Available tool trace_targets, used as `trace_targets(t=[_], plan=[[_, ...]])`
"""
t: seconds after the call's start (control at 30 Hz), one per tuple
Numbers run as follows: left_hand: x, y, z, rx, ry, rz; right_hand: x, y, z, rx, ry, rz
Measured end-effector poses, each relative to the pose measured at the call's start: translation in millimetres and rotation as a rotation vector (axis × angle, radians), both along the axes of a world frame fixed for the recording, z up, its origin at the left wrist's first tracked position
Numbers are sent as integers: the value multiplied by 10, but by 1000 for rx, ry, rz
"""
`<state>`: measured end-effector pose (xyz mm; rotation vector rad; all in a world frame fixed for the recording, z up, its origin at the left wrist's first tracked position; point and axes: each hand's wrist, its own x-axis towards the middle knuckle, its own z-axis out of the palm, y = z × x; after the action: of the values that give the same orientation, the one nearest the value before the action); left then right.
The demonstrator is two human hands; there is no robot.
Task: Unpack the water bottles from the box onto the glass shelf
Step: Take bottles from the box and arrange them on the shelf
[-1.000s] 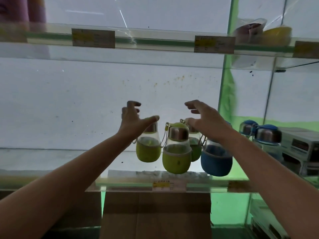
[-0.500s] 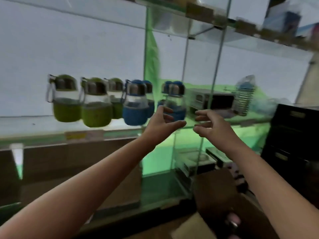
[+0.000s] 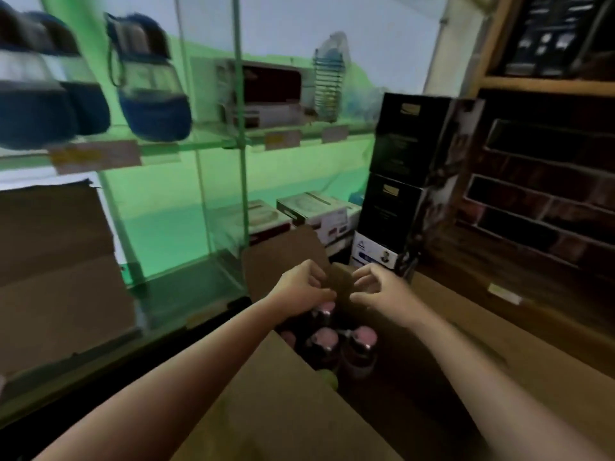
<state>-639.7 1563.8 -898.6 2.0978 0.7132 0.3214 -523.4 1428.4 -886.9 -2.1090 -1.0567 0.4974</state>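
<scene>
An open cardboard box [image 3: 276, 394] sits low in front of me. Several pink-lidded water bottles [image 3: 324, 341] stand inside it, along with one green item [image 3: 327, 377]. My left hand [image 3: 304, 287] and my right hand [image 3: 376, 289] hover above the box opening with fingers curled and apart, holding nothing. A brown box flap [image 3: 342, 287] stands between them. Blue-sleeved bottles [image 3: 153, 91] stand blurred on the glass shelf [image 3: 186, 144] at the upper left.
Price labels [image 3: 96, 156] hang on the glass shelf's front edge. Boxed goods [image 3: 263, 94] sit further right on it, and more boxes [image 3: 319, 214] below. Black cartons [image 3: 409, 171] are stacked right of the glass case. Another cardboard box [image 3: 56, 271] leans at left.
The view has swung right and down from the shelf to the box. Both hands have dropped from the shelved bottles to just over the box opening, still with nothing in them.
</scene>
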Motion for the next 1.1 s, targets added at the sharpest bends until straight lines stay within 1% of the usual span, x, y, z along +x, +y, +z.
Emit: trace_targets(t=[0.1, 0.17, 0.37, 0.6, 0.8, 0.97, 1.1], plan=[[170, -140, -234, 83, 126, -143, 106, -130, -306, -110, 55, 11], [269, -198, -338, 94, 202, -186, 179, -167, -478, -165, 71, 18], [396, -192, -629, 43, 302, -180, 219, -121, -976, -323, 117, 93], [386, -105, -890, 16, 420, -160, 181, 54, -1313, -361, 88, 260], [402, -53, -981, -28, 450, -142, 217, 142, -1548, -409, 133, 289], [407, -41, -999, -52, 447, -140, 157, 177, -1654, -501, 107, 389], [397, -27, -1003, -91, 428, -129, 110, 198, -1674, -512, 38, 432]])
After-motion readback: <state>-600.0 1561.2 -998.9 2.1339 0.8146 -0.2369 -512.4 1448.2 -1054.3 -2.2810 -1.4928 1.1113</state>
